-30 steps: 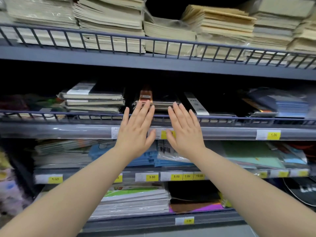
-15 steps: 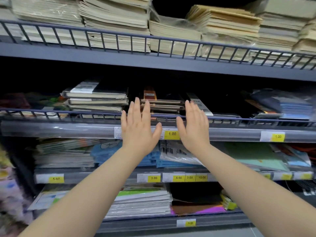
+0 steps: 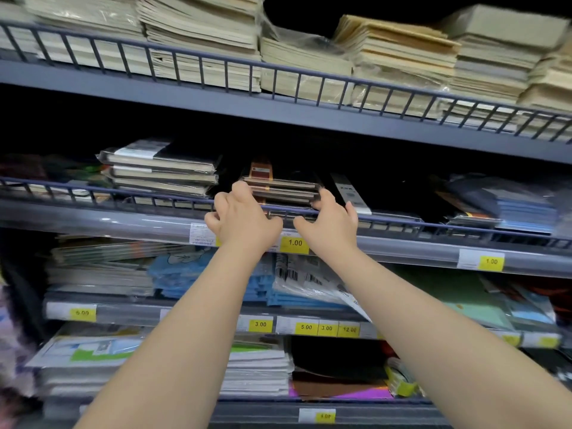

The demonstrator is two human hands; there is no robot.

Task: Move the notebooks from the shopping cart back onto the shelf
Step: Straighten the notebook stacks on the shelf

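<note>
Item: notebooks (image 3: 283, 190), small stack, at the front edge of the middle shelf (image 3: 93, 216), behind its rail (image 3: 123, 193). My left hand (image 3: 244, 218) and right hand (image 3: 332, 222) curl round its ends, holding it. Risk: the covers look slippery, so the stack may skew or catch the rail. Surroundings: crowded store shelving, yellow price tags (image 3: 294, 244).

The grey shelf (image 3: 93, 216) carries a small stack of notebooks (image 3: 281, 188), gripped at its ends by the left hand (image 3: 244, 219) and right hand (image 3: 332, 222). Left of the hands lies a taller wrapped stack (image 3: 161, 171); right of them a black notebook (image 3: 346, 188), then blue pads (image 3: 523, 205). Above the hands, cream paper stacks (image 3: 201, 35) fill the upper shelf (image 3: 185, 100).
</note>
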